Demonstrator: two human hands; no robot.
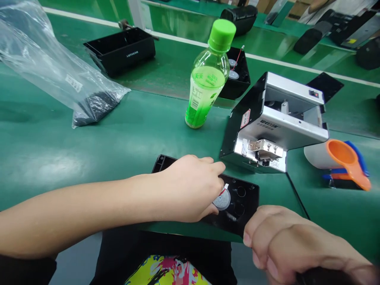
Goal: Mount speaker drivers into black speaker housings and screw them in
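Observation:
A black plastic panel [246, 198] with round holes lies at the table's near edge. My left hand [190, 188] rests on it, fingers curled and pinched around a small grey round part [222, 199] with a red and white wire end. My right hand [285, 241] hovers at the lower right, closed around a dark object [323, 276] that is mostly out of view; I cannot name it.
A silver and black feeder machine [276, 118] stands right of centre. A green drink bottle [209, 75] is behind the panel. A clear bag of dark parts [68, 83] lies left. Black housings [121, 49] sit farther back; an orange and blue tape dispenser [344, 162] sits right.

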